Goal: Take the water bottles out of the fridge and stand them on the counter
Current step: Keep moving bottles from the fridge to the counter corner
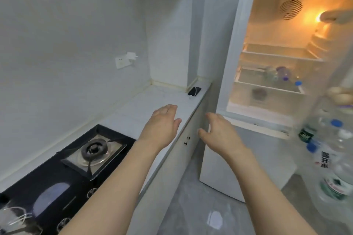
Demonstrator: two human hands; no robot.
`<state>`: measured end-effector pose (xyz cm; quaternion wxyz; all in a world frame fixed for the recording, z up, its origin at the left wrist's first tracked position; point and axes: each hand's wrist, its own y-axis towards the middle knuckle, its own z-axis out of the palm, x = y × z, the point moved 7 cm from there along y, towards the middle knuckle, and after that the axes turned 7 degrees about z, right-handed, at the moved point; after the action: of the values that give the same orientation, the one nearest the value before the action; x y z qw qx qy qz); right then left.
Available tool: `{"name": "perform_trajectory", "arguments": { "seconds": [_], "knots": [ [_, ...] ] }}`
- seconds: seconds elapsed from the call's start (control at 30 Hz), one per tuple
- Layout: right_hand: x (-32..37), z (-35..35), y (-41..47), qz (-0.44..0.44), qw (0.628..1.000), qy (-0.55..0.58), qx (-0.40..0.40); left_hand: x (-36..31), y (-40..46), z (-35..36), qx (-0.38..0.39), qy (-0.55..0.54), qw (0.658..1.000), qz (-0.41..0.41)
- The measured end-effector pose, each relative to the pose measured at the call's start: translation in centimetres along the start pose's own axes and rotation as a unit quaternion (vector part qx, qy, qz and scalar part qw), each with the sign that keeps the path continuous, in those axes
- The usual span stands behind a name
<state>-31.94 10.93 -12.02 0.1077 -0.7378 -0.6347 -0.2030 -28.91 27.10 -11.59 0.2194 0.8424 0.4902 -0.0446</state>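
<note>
The white fridge (pixel 236 47) stands open and lit on the right. Several clear water bottles (pixel 282 74) with purple and blue caps lie on its lower shelf. More water bottles (pixel 336 158) with blue caps and green labels stand in the open door's rack at the right edge. The pale counter (pixel 152 101) runs along the wall to the left of the fridge. My left hand (pixel 162 126) hovers over the counter's front edge, fingers relaxed, holding nothing. My right hand (pixel 219 131) is out in front of the fridge's lower part, fingers loosely spread, holding nothing.
A black gas hob (pixel 80 160) is set into the counter at the near left. A small dark object (pixel 194 91) lies on the counter's far end by the fridge. A wall socket with a plug (pixel 125 60) sits above the counter. Grey floor (pixel 191 206) lies below.
</note>
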Motion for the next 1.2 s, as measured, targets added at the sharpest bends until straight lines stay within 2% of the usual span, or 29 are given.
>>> {"name": "perform_trajectory", "arguments": {
  "seconds": [0.33, 0.63, 1.07, 1.2],
  "knots": [
    [-15.4, -5.3, 6.5, 0.162, 0.984, -0.016, -0.077, -11.0, 15.4, 9.4, 0.051, -0.056, 0.986, 0.148],
    [-22.2, -7.9, 18.2, 0.233, 0.964, -0.019, -0.125, -13.5, 30.7, 15.0, 0.071, -0.072, 0.966, 0.238],
    [-29.3, -11.2, 31.4, 0.301, 0.939, -0.028, -0.163, -16.3, 45.9, 20.9, 0.097, -0.138, 0.939, 0.3],
    [-32.2, -11.5, 34.2, 0.318, 0.933, -0.007, -0.167, -16.8, 49.4, 23.7, 0.125, -0.165, 0.938, 0.277]
  ]
}}
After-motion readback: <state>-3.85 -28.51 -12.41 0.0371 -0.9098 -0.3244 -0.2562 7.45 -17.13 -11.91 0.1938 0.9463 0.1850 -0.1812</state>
